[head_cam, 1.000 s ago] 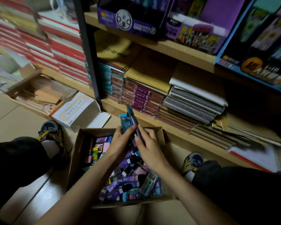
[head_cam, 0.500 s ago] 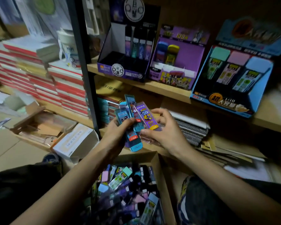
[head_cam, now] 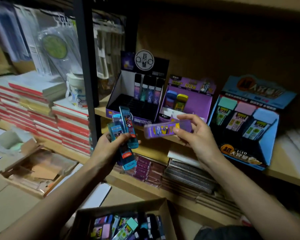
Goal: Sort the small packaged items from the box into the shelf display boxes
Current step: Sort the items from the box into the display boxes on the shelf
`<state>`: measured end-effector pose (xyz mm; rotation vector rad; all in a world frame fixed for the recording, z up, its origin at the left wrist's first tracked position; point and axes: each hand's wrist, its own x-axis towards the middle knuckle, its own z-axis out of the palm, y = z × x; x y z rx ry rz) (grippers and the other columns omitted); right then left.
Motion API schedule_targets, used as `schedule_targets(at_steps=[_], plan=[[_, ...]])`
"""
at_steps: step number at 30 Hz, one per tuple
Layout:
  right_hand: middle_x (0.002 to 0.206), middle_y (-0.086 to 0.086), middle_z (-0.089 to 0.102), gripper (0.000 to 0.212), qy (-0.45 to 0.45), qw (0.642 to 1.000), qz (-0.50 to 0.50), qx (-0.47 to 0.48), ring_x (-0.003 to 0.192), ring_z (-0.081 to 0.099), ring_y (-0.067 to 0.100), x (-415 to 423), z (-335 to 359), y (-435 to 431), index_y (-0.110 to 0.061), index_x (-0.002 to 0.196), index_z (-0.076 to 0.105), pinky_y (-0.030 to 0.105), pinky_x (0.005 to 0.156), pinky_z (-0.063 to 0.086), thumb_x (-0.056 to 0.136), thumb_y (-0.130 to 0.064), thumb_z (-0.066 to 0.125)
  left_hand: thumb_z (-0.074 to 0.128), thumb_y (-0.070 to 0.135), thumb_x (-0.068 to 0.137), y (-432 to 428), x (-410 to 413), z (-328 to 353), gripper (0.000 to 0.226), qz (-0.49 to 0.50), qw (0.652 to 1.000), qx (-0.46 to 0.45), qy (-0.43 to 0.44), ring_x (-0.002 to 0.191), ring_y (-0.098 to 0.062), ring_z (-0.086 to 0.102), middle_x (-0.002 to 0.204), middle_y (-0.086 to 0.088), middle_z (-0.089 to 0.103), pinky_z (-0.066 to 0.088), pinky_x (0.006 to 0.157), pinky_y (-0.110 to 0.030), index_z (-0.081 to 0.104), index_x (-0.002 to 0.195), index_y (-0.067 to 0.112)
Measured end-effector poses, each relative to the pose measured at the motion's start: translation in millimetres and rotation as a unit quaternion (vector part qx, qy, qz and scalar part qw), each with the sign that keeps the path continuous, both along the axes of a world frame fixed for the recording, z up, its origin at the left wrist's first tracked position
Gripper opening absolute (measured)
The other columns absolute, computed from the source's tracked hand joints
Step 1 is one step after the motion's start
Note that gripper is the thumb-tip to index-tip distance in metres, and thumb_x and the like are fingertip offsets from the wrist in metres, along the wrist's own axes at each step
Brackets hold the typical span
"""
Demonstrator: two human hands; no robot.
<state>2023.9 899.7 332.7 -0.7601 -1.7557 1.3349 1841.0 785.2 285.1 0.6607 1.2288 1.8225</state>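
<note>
Far left: stacks of red-edged books [head_cam: 42,115]; below them on the floor, a flat cardboard tray [head_cam: 33,174] of card scraps, blurred.

Your left hand [head_cam: 111,148]: fingers curled round a fan of teal packets [head_cam: 126,122], held upright in front of the shelf edge.

Bottom centre: cardboard box [head_cam: 128,206], open, only its far part in view; contents, loose packets [head_cam: 125,227] in purple, pink, teal and black, jumbled.

On the shelf [head_cam: 284,172], first unit: black display box [head_cam: 146,64]; contents, a row of four dark packets [head_cam: 147,90] standing at the back; front slots too dark to tell.

Your right hand [head_cam: 199,135]: thumb and fingertips pinch one purple packet [head_cam: 166,129], lying roughly level, in front of the second unit.

Second unit: purple display box [head_cam: 197,104]; contents, one blue-topped and one yellow-topped item [head_cam: 177,101], side by side.

Third unit: blue display box [head_cam: 260,91]; contents, three columns with green, pink and blue tops.

Change since half a second ago: your hands were together, the purple packet still against the fan; now it is drawn clear to the right, apart from the teal ones; the view has lifted, so less of the cardboard box shows.
</note>
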Motion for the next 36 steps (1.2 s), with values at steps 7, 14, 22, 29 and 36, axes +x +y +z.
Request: schedule_targets(at_steps=[7,14,22,29,36], plan=[[0.076,-0.006,0.066,0.021,-0.021,0.991,-0.049,0.119,0.066,0.062,0.0,-9.6,36.5,40.3,-0.023,0.087,0.058,0.013,0.061,0.048,0.083,-0.004,0.066,0.06,0.018,0.08,11.6,-19.3,16.9,0.033,0.003,0.999,0.037,-0.004,0.08,-0.019,0.073,0.091,-0.008,0.074,0.055,0.053,-0.027,0.054,0.111,0.01],[0.086,-0.012,0.056,0.015,-0.145,0.935,-0.146,0.288,0.084,0.053,0.008,15.8,60.6,92.7,-0.021,0.1,0.058,0.021,0.075,0.04,0.089,-0.011,0.059,0.063,0.024,0.073,20.8,-19.3,13.3,0.048,-0.01,0.999,0.037,-0.004,0.088,-0.023,0.072,0.101,-0.012,0.072,0.056,0.056,-0.028,0.051,0.118,0.011],[0.095,-0.009,0.057,0.02,-0.183,0.921,-0.173,0.296,0.079,0.051,-0.008,11.9,33.4,106.1,-0.02,0.111,0.056,0.004,0.066,0.037,0.094,-0.01,0.051,0.062,0.023,0.075,21.2,-10.6,9.4,0.046,-0.038,0.999,0.021,0.007,0.088,-0.022,0.072,0.103,-0.011,0.072,0.056,0.058,-0.027,0.051,0.119,0.012],[0.108,0.008,0.058,0.023,-0.277,0.877,-0.147,0.364,0.098,0.055,0.025,9.8,42.2,113.4,-0.015,0.119,0.049,0.039,0.079,0.047,0.096,-0.013,0.049,0.061,0.022,0.074,16.4,-4.7,11.2,0.046,-0.061,0.998,0.021,-0.014,0.089,-0.023,0.071,0.101,-0.009,0.072,0.058,0.061,-0.029,0.051,0.118,0.013],[0.112,0.011,0.06,0.03,-0.369,0.856,-0.089,0.351,0.099,0.057,0.024,3.3,30.9,114.6,-0.02,0.124,0.049,0.041,0.084,0.048,0.095,-0.015,0.051,0.06,0.021,0.074,12.2,-3.3,13.4,0.037,-0.075,0.997,0.028,-0.016,0.086,-0.022,0.072,0.097,-0.006,0.074,0.057,0.061,-0.026,0.055,0.11,0.014]])
